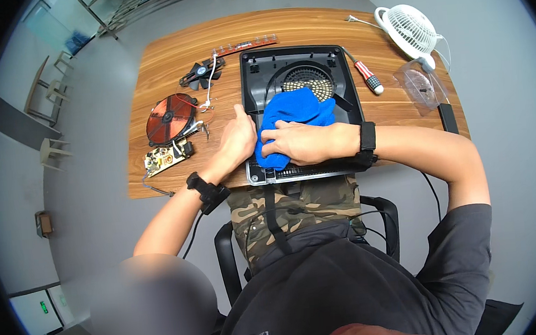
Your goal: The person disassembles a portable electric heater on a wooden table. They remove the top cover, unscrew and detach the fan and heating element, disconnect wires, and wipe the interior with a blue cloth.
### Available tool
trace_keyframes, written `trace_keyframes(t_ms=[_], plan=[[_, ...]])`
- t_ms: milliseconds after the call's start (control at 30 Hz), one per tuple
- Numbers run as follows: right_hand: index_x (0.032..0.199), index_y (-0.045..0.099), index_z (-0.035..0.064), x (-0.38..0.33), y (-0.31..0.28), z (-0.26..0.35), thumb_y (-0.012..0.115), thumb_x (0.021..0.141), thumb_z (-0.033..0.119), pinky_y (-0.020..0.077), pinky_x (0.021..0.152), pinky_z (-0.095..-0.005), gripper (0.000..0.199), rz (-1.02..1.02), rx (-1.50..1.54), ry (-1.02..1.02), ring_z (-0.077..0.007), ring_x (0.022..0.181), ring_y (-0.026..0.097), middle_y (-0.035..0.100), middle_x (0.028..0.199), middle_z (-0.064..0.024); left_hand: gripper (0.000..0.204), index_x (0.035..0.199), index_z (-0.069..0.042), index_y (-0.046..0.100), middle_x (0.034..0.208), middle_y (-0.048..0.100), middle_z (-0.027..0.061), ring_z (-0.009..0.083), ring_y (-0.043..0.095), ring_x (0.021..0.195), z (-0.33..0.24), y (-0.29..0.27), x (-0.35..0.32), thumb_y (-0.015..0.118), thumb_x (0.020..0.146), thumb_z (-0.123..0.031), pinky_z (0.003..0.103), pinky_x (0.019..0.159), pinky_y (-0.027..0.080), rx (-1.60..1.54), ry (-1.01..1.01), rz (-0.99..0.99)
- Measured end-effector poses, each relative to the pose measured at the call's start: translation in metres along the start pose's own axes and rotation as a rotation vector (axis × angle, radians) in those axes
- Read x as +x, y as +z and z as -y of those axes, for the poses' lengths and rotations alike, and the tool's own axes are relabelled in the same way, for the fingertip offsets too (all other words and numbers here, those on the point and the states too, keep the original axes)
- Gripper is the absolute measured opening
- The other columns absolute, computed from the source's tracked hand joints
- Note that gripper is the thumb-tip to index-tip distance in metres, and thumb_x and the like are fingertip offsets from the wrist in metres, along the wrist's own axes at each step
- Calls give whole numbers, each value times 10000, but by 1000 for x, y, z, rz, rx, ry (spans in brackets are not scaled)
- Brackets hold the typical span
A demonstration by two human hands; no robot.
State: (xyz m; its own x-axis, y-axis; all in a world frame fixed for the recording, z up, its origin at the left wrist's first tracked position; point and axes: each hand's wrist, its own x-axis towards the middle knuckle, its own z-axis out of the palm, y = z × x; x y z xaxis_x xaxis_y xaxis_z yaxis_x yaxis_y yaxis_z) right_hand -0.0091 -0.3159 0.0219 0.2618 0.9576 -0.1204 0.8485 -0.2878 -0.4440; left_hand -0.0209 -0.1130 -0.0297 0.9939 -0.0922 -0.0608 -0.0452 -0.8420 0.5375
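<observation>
A black plastic housing [353, 107] with a round vent grille [312, 89] lies open side up on the wooden table, close to me. A crumpled blue cloth [298, 105] covers its lower left part. My right hand [304, 143] presses down on the cloth, its fingers bent into the folds and closed on it. At the left rim of the housing, my left hand [239, 137] is closed against the edge, thumb along the side; its fingertips are hidden behind the hand. Both wrists wear black bands.
Left of the housing lie a copper coil disc [170, 120], a small circuit board [165, 158], a black fan [201, 76] and a red strip board [244, 46]. On the right are a screwdriver [368, 76], a white desk fan [409, 30] and a clear plastic piece [418, 86].
</observation>
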Motion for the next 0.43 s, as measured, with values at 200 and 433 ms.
trace_keyframes(t_ms=[200,433], plan=[[1133,702,120,-9,-12,-10,685,778,-20,466,934,-449,382,142,-28,-158,-328,1090,493,512,1267,-95,338,1150,109,372,761,640,342,526,637,769,-3,-1,-2,398,1046,-212,602,723,480,-3,28,7],[1105,736,165,-12,-13,1,542,909,119,406,1019,-486,280,171,-292,-231,-295,1191,469,500,1296,-70,355,1194,92,377,827,654,350,518,643,821,-3,-2,-3,392,1048,-232,597,769,477,36,-42,24]])
